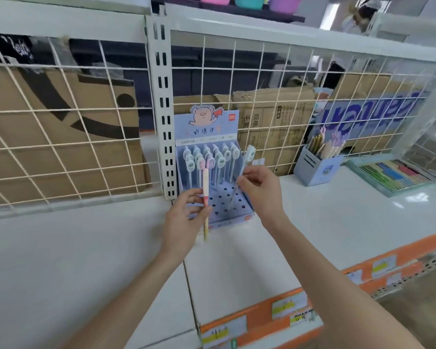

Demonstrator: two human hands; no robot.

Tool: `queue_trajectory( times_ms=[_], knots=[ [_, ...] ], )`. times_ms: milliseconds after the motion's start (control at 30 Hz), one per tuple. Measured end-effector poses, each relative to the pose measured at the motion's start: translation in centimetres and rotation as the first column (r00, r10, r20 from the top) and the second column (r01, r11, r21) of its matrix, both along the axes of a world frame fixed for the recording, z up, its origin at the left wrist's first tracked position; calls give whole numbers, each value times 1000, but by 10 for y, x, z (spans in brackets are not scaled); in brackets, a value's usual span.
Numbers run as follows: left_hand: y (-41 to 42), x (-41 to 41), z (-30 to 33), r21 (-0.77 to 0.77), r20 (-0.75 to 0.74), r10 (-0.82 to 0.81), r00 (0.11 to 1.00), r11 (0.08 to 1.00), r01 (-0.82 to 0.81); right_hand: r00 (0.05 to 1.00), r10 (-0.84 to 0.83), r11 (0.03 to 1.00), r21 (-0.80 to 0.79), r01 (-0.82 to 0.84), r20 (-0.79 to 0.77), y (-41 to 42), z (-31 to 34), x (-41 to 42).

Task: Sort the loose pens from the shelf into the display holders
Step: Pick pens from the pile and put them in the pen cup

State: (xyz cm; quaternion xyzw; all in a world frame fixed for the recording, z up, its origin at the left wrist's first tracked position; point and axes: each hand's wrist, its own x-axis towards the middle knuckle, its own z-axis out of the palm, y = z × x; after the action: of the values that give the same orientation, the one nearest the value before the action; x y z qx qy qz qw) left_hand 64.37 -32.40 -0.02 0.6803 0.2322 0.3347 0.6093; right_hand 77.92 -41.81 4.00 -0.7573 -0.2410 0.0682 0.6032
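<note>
A blue cardboard pen display holder (244,214) with a pig picture stands on the white shelf against the wire grid. Several pens with round toppers stand in its back rows; the front holes are bare. My left hand (184,224) grips a pink-and-cream pen (205,183) upright in front of the holder's left side. My right hand (261,191) pinches a light blue pen (247,157), tilted, its tip down over the holder's holes on the right.
A second blue holder (315,173) with several pencils stands to the right on the shelf (337,222). Beyond it lies a flat tray of coloured pens (393,175). Cardboard boxes (48,137) sit behind the wire grid. Orange price rails (262,316) edge the shelf front.
</note>
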Motion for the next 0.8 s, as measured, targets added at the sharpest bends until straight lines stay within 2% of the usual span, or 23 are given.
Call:
queue_trajectory(
  times_ms=[200, 667, 800],
  knots=[
    [16, 17, 2, 13, 37, -18, 999, 1000, 17, 992, -45, 999, 15, 43, 114, 29, 4, 30],
    [10, 31, -11, -46, 34, 30, 999, 999, -29, 983, 113, 993, -41, -108, 147, 37, -7, 52],
    [8, 33, -13, -26, 10, 54, 998, 998, -54, 981, 109, 993, -52, -101, 161, 35, -8, 55]
  ],
)
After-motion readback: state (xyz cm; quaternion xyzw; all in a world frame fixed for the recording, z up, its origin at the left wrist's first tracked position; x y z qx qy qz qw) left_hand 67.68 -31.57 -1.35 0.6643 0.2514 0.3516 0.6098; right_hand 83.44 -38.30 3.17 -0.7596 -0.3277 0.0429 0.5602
